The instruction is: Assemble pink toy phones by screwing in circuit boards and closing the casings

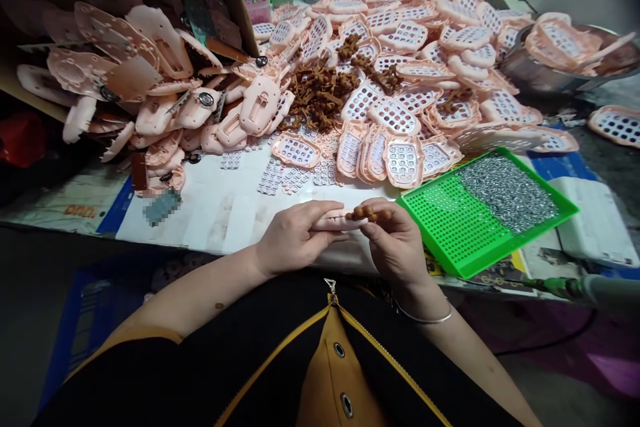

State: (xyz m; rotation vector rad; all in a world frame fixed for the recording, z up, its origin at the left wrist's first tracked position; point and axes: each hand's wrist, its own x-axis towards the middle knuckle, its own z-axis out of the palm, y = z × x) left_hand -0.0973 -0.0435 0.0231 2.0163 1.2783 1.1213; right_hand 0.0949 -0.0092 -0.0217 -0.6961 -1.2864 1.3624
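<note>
The left hand (295, 230) grips a pink shell (336, 223) with its thumb on the near side and its fingers along the far side, closed narrowly about the shell's thickness. The right hand (400, 247) pinches a knobbly brown piece (370, 214) between thumb and fingers at the shell's right end, its thumb tip just beside or against the shell; which of the two I cannot tell.

The shell is held in front of the person's jacket, near the front edge of the work table. Its long axis runs left to right across the body, almost level, with one end pointing into the left hand and the other toward the right. It shows mostly edge-on, so the detail of its faces is hidden. The brown piece lies along the same line, over the right end.

Beyond the hands, a white sheet (200, 223) covers part of the table. A heap of brown pieces (320, 97) sits among many pink shells with grid-like holes (404, 160). To the right, near the right hand, a green tray (450, 237) stands slantwise, with small silvery metal parts (505, 193) gathered toward its far right side.
</note>
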